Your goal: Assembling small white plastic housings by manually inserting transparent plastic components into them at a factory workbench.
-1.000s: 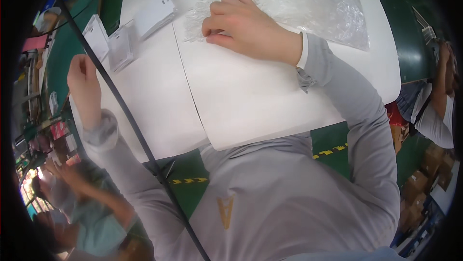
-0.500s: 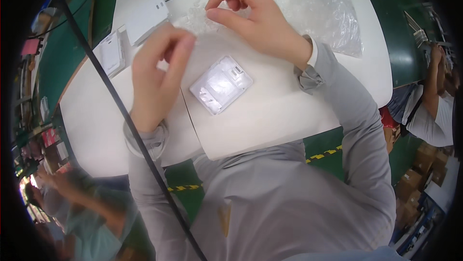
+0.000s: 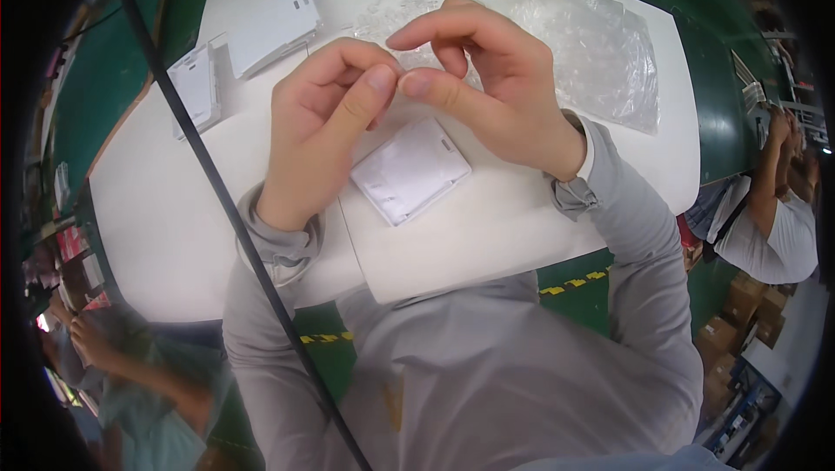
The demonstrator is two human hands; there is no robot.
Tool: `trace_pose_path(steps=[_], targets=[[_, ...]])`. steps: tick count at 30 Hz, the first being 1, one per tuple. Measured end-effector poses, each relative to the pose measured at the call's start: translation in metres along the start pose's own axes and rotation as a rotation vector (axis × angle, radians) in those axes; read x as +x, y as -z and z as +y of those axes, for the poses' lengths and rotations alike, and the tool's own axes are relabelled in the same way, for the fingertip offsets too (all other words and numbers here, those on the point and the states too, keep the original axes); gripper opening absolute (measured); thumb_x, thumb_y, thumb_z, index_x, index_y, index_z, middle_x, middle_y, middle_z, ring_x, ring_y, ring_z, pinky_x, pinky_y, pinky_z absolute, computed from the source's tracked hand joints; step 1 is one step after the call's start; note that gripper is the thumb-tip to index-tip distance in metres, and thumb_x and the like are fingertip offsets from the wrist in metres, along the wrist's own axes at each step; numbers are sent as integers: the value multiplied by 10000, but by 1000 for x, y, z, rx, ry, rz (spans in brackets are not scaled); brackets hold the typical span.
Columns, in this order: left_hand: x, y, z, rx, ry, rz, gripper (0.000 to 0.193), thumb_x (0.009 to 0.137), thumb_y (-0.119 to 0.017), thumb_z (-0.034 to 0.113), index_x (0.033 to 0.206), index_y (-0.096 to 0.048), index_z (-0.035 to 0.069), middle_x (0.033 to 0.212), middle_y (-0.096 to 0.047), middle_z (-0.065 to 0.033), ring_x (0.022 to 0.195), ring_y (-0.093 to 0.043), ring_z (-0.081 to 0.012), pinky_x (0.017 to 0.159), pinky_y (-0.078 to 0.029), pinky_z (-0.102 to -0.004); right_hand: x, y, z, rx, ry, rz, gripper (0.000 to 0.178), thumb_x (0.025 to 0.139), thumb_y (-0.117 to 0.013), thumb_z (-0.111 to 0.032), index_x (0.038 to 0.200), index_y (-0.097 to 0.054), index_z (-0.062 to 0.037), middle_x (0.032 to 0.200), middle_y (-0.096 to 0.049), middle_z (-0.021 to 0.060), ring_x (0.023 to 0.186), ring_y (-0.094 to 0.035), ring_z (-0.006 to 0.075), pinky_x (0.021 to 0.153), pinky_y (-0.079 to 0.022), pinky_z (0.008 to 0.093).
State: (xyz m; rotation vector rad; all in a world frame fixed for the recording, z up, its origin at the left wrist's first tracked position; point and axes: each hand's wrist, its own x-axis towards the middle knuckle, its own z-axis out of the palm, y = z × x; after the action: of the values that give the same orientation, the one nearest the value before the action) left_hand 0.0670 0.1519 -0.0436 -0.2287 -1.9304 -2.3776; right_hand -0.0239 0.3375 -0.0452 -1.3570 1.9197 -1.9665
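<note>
Above the white table [image 3: 417,249], my left hand [image 3: 326,127] is closed in a pinch of thumb and index finger. Whatever lies in that pinch is too small to make out. Right beside it is my right hand [image 3: 500,88], its thumb tip at the left fingertips and its index finger held apart from the thumb. Below both hands a shallow white rectangular plastic case [image 3: 409,175] lies slanted on the table, with a slot near one edge. Beyond the hands are scattered small clear plastic pieces [image 3: 396,14], partly hidden by my fingers.
A clear plastic bag [image 3: 600,53] lies at the back right. White panels [image 3: 271,32] and another white case [image 3: 196,88] sit at the left. A dark thin pole [image 3: 222,193] crosses the left side. Co-workers [image 3: 761,227] are at both sides.
My two hands have come together, the left moving right and the right lowering, so their fingertips now meet. The view has shifted a little.
</note>
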Motion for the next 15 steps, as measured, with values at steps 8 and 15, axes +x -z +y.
trace_pose_path(steps=[8, 15], targets=[[1, 0, -1, 97, -6, 65, 134, 1037, -600, 127, 1047, -655, 4, 870, -601, 14, 756, -491, -54, 685, -390, -201, 7, 12, 3, -191, 145, -42, 190, 864, -768, -24, 1054, -772, -9, 856, -664, 51, 743, -547, 121, 684, -415, 258], [8, 20, -7, 92, -113, 241, 203, 1043, -588, 169, 1056, -683, -11, 752, -561, 20, 681, -444, -56, 628, -339, -216, 31, 58, 4, -447, 39, 63, 76, 871, -738, -36, 944, -759, -21, 834, -662, 83, 742, -605, 162, 711, -469, 276]])
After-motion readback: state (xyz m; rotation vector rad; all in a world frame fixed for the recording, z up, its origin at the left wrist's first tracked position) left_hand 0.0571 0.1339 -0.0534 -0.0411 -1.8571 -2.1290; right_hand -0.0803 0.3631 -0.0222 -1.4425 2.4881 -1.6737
